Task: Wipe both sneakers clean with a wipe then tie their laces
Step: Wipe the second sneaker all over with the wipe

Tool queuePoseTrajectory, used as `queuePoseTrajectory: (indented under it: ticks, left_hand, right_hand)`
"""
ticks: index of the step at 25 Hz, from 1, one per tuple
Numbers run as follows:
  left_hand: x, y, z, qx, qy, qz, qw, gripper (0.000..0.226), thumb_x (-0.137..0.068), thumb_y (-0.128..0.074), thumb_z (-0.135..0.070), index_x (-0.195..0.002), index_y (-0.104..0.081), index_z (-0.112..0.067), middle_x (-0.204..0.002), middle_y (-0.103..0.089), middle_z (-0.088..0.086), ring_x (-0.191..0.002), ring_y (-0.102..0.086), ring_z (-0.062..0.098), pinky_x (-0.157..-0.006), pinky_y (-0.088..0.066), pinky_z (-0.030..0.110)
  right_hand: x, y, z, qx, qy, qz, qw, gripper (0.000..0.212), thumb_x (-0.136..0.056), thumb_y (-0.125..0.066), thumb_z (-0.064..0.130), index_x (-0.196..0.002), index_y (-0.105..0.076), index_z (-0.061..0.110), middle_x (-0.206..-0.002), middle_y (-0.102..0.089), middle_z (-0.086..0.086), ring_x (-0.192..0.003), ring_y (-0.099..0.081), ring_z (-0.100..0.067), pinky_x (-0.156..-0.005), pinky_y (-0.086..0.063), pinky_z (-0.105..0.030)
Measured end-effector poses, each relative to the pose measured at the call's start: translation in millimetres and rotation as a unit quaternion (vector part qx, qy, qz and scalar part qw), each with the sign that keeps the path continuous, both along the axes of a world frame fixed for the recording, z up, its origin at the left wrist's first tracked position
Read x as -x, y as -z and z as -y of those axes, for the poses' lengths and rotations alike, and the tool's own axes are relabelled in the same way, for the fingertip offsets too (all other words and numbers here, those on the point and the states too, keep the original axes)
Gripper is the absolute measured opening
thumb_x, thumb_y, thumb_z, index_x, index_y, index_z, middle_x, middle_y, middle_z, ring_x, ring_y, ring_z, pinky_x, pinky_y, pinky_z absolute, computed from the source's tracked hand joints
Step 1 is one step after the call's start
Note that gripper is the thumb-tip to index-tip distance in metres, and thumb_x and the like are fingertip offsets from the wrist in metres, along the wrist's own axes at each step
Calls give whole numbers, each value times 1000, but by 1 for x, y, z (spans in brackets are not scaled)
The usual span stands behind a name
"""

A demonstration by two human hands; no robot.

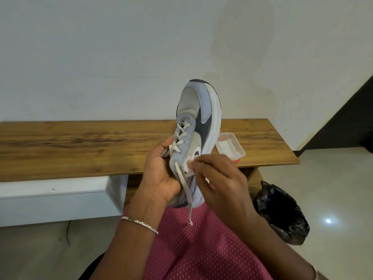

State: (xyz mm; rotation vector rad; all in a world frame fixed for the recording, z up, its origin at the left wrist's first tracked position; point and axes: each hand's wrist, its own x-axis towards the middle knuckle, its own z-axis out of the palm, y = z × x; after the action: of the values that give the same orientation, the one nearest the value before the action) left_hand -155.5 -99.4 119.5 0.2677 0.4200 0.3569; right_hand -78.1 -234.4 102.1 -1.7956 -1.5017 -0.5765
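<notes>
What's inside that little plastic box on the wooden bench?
White wipes lie inside the plastic box and fill it. The sneaker covers the box's left corner, so that part cannot be seen, nor can anything under the wipes.

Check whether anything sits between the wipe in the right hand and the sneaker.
Nothing visible. The right hand presses the wipe directly onto the sneaker. A loose lace hangs beside that spot, not across it; the left hand grips from the other side.
</notes>
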Motion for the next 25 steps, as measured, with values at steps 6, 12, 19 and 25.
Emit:
queuePoseTrajectory:
  ticks: [6,12,19,25]
  left_hand:
    - [-2,-2,4,6,-1,7,1000,39,-95,-58,-31,-119,-69,-3,-106,-73,19,-81,-74,32,-74,-64,43]
    - [-3,0,4,-14,15,-21,1000,41,-96,-59,-32,-124,-67,-4,-108,-74,19,-85,-74,31,-73,-62,40]
    - [-7,1,12,-15,13,-40,999,44,-95,-61,-28,-131,-65,-3,-115,-73,21,-89,-74,34,-79,-63,46]
    - [-5,3,7,-26,11,-43,999,40,-96,-59,-31,-122,-69,-3,-105,-74,20,-84,-73,32,-75,-62,41]
  right_hand:
    - [-10,-6,-2,-48,21,-41,998,15,-88,-72,5,-103,-76,6,-104,-71,-7,-96,-66,-16,-82,-56,-28]
    - [-13,1,-1,-25,39,4,999,16,-88,-71,6,-103,-74,3,-105,-69,-12,-96,-64,-19,-81,-55,-30]
    - [-40,-26,-10,-118,95,-23,988,15,-91,-70,5,-104,-74,2,-104,-70,-10,-97,-64,-19,-84,-53,-25]
    - [-12,3,4,-54,39,-35,997,14,-87,-73,5,-101,-75,4,-103,-71,-8,-96,-64,-13,-86,-52,-19]
